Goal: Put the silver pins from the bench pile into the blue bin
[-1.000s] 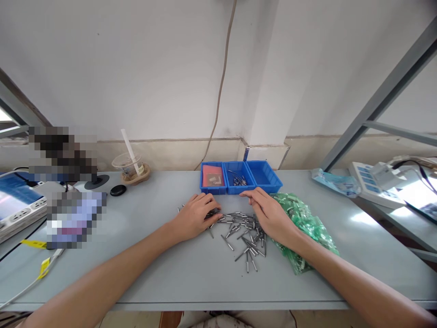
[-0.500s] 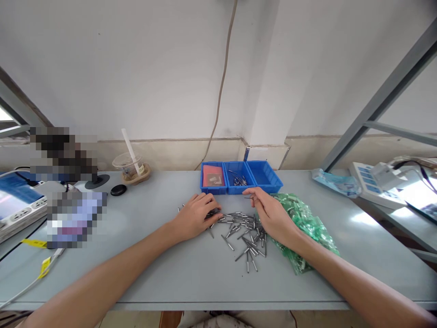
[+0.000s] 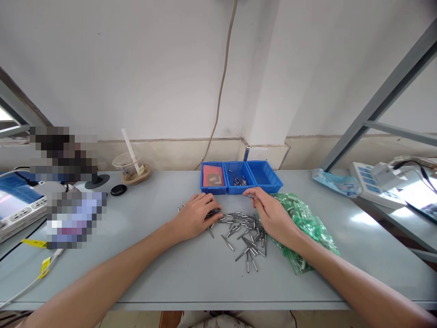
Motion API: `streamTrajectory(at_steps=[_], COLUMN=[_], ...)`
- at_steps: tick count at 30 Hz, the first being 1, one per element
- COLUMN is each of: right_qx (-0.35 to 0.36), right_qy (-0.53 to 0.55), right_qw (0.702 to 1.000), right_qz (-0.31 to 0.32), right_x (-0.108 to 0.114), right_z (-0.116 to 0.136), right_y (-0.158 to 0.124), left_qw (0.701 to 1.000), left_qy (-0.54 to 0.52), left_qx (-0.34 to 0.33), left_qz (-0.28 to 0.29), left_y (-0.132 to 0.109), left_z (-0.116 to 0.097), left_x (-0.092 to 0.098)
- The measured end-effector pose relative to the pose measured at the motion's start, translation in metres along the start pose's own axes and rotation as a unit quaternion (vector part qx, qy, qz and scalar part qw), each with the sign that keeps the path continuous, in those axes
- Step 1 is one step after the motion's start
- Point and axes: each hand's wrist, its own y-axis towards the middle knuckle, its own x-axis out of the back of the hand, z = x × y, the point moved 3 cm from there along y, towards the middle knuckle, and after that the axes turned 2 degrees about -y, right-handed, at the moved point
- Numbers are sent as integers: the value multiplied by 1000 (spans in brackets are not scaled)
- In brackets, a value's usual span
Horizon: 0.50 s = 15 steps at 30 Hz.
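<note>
My left hand [image 3: 200, 214] curls over the left side of a loose pile of slim metal pins [image 3: 241, 221], each with a thicker section. Several pins show between its thumb and fingers. Over the right side of the pile, my right hand [image 3: 273, 214] pinches a single metal pin [image 3: 250, 196] between thumb and fingertips, just in front of the blue bins. More of these pins lie in the middle blue bin [image 3: 235, 187]. A green plastic bag [image 3: 316, 232] with metal pieces inside rests beside and under my right wrist.
The left blue bin [image 3: 202, 186] holds a reddish packet; the right blue bin [image 3: 268, 175] stands beside the middle one. A lidded cup [image 3: 124, 161] with a straw and a round black object [image 3: 118, 190] are at left. Power strips [image 3: 20, 216] and a light-blue packet [image 3: 336, 183] flank the table.
Both hands stay in nearly the same place. The pin in my right fingertips has shifted its angle slightly.
</note>
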Motion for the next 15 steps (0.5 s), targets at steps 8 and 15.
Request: streamTrajectory(at_steps=[8, 15], right_qx=[18, 25], right_qy=[-1, 9], right_qw=[1000, 1000], right_qz=[-10, -8], right_x=[-1, 0], right_z=[-2, 0], right_y=[0, 0], left_qw=[1000, 1000], left_qy=[-2, 2], left_qx=[1, 0], left_qz=[5, 3], left_y=[0, 0], left_z=[0, 2], left_x=[-1, -2])
